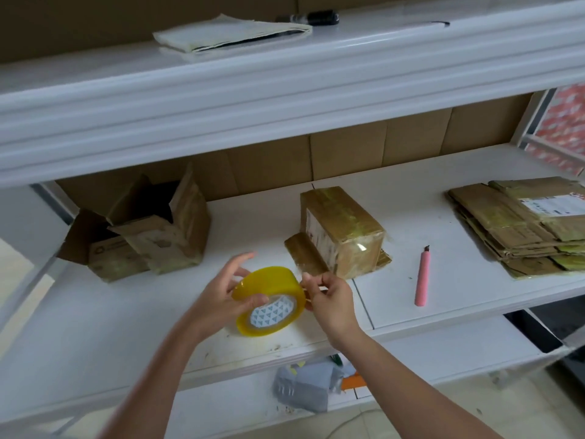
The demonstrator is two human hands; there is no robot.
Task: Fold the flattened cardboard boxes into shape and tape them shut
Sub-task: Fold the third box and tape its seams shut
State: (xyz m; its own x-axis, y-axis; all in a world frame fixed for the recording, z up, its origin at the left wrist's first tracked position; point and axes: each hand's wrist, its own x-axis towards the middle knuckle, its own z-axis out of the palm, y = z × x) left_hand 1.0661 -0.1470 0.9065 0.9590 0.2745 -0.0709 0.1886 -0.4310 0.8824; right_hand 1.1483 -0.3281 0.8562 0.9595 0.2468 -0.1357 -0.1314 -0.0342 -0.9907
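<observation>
Cardboard box [343, 231], folded and taped over, stands mid-shelf [411, 217] with one flap lying out. Just in front, the left hand [221, 293] holds the yellow tape roll [270, 301], fingers curled round it; the right hand [330, 299] pinches the tape's loose end. Flattened boxes [519, 223] are stacked far right, a pink cutter [422, 275] between, an open box [142, 229] left.

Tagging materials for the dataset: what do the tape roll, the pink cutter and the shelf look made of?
Tape roll: glossy translucent yellow plastic film, wound on what looks like a printed paper core.
Pink cutter: matte pink body, probably plastic; a small dark tip, likely a metal blade, too small to confirm.
Shelf: smooth white surface with scuffs and a panel seam; painted metal or laminate, can't tell which.
</observation>
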